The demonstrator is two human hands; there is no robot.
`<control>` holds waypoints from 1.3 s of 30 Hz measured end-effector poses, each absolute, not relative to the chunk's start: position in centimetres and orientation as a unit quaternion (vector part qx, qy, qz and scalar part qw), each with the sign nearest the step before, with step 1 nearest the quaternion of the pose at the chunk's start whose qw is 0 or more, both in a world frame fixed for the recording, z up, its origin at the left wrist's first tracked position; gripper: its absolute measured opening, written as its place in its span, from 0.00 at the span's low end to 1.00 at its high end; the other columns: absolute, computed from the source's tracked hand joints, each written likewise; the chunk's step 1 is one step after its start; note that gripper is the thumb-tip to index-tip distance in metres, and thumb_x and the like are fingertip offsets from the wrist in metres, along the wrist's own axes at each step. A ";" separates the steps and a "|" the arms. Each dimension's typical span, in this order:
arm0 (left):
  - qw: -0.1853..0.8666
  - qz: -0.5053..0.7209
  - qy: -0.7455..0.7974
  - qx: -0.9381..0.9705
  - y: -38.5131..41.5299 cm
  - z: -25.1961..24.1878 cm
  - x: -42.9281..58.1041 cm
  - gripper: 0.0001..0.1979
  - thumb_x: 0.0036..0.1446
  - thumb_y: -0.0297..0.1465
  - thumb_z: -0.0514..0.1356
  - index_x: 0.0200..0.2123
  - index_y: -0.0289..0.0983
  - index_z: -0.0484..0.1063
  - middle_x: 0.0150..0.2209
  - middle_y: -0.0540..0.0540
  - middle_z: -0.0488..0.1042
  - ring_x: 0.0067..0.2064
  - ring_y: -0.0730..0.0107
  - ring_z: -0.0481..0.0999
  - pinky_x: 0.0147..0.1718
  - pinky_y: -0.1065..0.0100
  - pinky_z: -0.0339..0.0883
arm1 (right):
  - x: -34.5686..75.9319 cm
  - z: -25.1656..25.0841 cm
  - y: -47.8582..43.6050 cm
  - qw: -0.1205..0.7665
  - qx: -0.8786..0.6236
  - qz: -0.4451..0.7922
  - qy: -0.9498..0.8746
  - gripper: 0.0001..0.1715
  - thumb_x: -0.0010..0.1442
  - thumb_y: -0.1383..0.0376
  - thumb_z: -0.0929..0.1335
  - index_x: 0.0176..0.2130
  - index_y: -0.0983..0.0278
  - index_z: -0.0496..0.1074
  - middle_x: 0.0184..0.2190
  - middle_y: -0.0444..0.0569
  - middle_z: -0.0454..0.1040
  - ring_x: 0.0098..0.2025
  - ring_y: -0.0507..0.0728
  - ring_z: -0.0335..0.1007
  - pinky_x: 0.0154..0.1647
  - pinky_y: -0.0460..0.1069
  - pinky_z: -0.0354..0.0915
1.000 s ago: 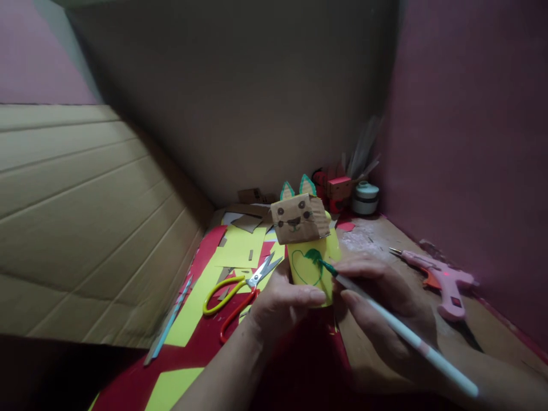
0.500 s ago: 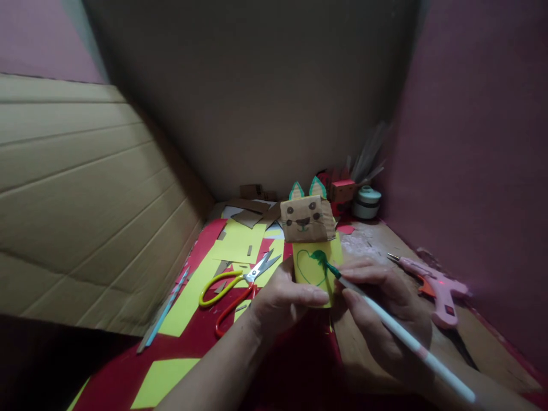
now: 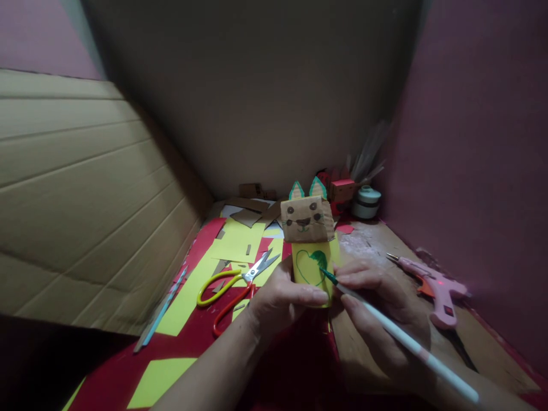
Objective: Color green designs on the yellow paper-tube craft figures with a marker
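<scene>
"Cat figure first: where is it?"

"Mid-scene, upright between the two hands. Its boxy brown cardboard head, with a drawn face and two green-edged ears, sits on a yellow body."

"And what does the left hand do?"

"It clasps the lower body from the left, thumb laid across the front. Its other fingers are mostly hidden, so I cannot tell how they sit."

"The right hand?"

"Thumb and fingers pinch a white pen close to its green tip. That tip appears to touch the heart drawn on the body. The outline is green, and only its upper right part is filled in."

"What lies to the left?"

"Scissors with one yellow and one red handle, blades apart and pointing to the far side. They lie just beside the left hand, among yellow paper and small scraps."

"To the right?"

"A pink glue gun on its side, beyond the right hand. At the far right stands a pale lidded jar, beside a red figure with a box-shaped head."
</scene>
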State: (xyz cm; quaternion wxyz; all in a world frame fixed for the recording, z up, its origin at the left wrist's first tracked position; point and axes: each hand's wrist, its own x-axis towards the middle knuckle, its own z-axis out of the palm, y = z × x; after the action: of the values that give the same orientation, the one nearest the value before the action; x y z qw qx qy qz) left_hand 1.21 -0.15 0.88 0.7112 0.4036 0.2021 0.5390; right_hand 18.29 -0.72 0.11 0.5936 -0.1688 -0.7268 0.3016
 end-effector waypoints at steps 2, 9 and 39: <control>0.711 0.537 0.198 0.407 -0.1 0.7 1.2 0.24 0.40 0.25 0.74 0.45 0.34 0.81 0.39 0.40 0.85 0.42 0.52 0.85 0.43 0.60 0.76 | 18.3 0.2 -0.7 0.600 -0.178 0.297 -0.721 0.21 0.65 0.78 0.67 0.51 0.55 0.75 0.41 0.48 0.78 0.38 0.57 0.79 0.35 0.49 0.77; 0.709 0.539 0.202 0.408 -0.1 0.9 1.2 0.25 0.40 0.26 0.75 0.45 0.34 0.81 0.41 0.38 0.85 0.45 0.50 0.85 0.47 0.57 0.76 | 18.3 0.0 -0.6 0.616 -0.205 0.264 -0.713 0.21 0.64 0.78 0.69 0.50 0.55 0.76 0.42 0.48 0.77 0.42 0.58 0.78 0.38 0.49 0.78; 0.717 0.533 0.199 0.403 0.2 0.8 1.3 0.23 0.39 0.24 0.77 0.42 0.33 0.81 0.33 0.44 0.81 0.33 0.64 0.80 0.36 0.63 0.77 | 18.6 -0.4 -0.5 0.591 -0.160 0.313 -0.726 0.21 0.66 0.79 0.67 0.52 0.57 0.74 0.43 0.49 0.75 0.40 0.55 0.75 0.35 0.48 0.75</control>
State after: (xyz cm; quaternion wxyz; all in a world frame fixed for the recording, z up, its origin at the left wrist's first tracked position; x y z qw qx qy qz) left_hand 1.28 0.18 0.76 0.7171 0.4026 0.1987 0.5332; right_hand 18.56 -0.53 -0.35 0.5914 -0.1601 -0.7256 0.3134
